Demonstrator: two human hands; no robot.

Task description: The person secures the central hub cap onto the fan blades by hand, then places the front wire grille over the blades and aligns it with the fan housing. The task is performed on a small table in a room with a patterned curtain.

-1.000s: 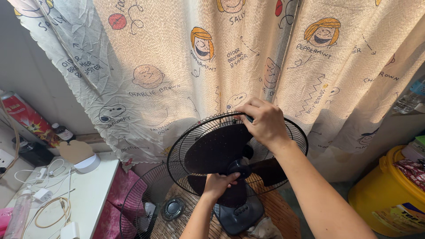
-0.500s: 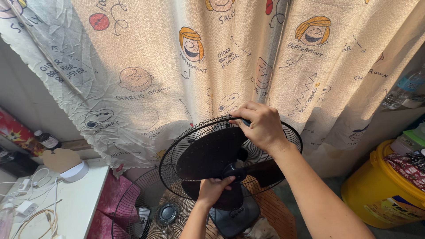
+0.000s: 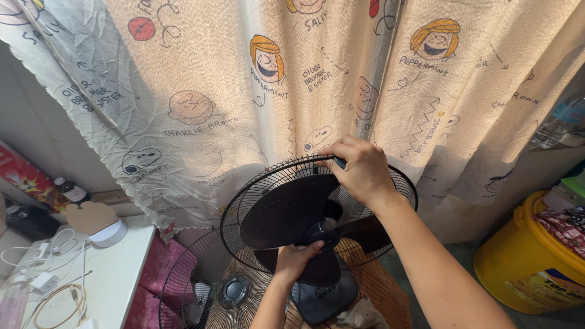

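A black fan stands before me with its front grille off. My right hand (image 3: 361, 170) grips the top rim of the rear wire guard (image 3: 262, 189). My left hand (image 3: 294, 259) is closed around the hub at the centre of the dark, dusty blades (image 3: 286, 210). The fan's base with its buttons (image 3: 323, 298) shows just below my left hand. The detached front grille (image 3: 210, 286) leans low to the left of the fan.
A printed cartoon curtain (image 3: 274, 91) hangs right behind the fan. A white table (image 3: 116, 274) at left carries cables, chargers, a small round lamp (image 3: 109, 231) and bottles. A yellow bucket (image 3: 524, 262) stands at right. A woven mat lies under the fan.
The view has shifted slightly; both hands keep their hold. The blades have turned a little under my left hand.
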